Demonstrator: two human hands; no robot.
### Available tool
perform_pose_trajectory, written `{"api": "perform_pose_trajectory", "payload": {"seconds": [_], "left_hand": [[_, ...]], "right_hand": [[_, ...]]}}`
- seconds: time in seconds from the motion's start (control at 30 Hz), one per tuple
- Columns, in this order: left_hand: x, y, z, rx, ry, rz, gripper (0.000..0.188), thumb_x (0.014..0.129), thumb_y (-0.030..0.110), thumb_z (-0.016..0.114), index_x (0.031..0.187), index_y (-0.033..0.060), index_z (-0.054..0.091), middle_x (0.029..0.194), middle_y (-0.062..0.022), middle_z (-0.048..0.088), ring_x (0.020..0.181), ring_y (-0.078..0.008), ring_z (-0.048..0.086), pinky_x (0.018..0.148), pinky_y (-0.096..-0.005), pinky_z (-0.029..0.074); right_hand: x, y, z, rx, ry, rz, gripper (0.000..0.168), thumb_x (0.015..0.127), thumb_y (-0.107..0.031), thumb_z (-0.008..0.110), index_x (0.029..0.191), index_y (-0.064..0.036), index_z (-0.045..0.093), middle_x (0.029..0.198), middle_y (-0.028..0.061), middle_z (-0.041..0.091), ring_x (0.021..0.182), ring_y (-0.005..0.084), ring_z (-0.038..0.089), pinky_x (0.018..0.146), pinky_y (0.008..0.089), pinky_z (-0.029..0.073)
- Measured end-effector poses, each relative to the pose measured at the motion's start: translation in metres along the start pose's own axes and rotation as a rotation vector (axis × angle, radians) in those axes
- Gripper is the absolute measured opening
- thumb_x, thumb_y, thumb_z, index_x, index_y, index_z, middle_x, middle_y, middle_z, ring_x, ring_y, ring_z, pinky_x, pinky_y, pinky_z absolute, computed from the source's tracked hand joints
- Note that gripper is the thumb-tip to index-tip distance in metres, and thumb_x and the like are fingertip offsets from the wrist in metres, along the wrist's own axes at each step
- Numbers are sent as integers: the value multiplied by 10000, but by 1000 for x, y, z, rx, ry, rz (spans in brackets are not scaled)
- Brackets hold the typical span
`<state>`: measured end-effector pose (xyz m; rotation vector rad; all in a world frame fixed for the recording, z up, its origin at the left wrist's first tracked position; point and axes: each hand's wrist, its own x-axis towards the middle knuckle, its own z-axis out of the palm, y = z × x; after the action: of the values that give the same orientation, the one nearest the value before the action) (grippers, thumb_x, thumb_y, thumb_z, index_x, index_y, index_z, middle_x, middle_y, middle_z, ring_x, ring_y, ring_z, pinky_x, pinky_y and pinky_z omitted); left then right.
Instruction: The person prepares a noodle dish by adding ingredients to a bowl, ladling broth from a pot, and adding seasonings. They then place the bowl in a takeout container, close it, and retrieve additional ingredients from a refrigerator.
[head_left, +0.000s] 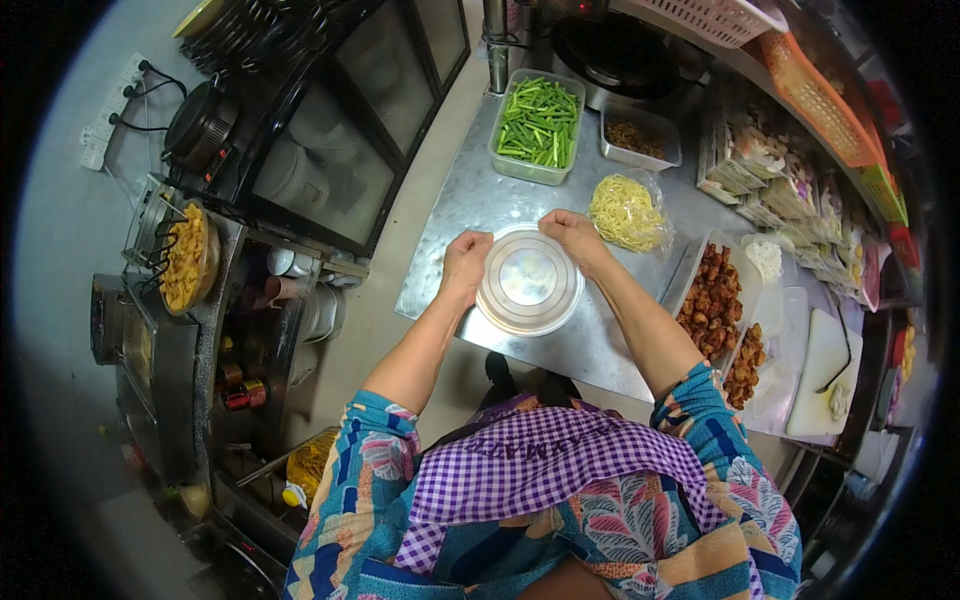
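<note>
A round container with a clear plastic lid (529, 281) is between my hands near the front edge of the steel table (442, 217). My left hand (466, 262) pinches its upper left rim with curled fingers. At the upper right rim, my right hand (571, 238) grips with thumb and fingers. What the container holds cannot be made out through the lid. Beyond my right hand lies a clear plastic bag of yellow noodles (628, 212). A rectangular plastic tub of cut green stalks (538, 127) stands farther back.
A steel tray of dark brown food (637, 142) sits at the back. On the right are a tub of fried pieces (709, 300) and a white cutting board (821, 375) with a ladle. A bowl of yellow food (187, 259) stands on the left counter, near a glass-door cabinet (330, 150).
</note>
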<state>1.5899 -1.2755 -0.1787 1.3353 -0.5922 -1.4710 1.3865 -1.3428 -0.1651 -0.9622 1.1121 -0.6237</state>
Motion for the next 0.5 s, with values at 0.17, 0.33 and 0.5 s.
{"api": "perform_pose_trajectory", "payload": {"seconds": [0.17,0.33,0.5], "left_hand": [[18,0,2,69,-20,69,124,856,124,639,841,2,621,765,-61,629,676,-117,578,606,-261,490],[64,-33,7,297,-17,331,106,790,137,701,803,62,627,734,-32,631,637,-99,558,552,-279,475],[83,-12,46,438,-62,282,115,690,165,680,686,55,645,686,-87,642,635,-165,589,601,-341,484]], "right_hand": [[10,4,2,-122,1,-74,146,845,-168,614,875,-33,658,812,7,636,721,97,559,669,258,461],[27,23,-26,-284,90,-222,119,851,-147,595,858,-42,651,803,-17,603,758,90,525,703,254,434],[24,33,-56,21,175,-208,76,856,-95,586,876,-42,638,803,-32,569,762,87,501,722,228,408]]}}
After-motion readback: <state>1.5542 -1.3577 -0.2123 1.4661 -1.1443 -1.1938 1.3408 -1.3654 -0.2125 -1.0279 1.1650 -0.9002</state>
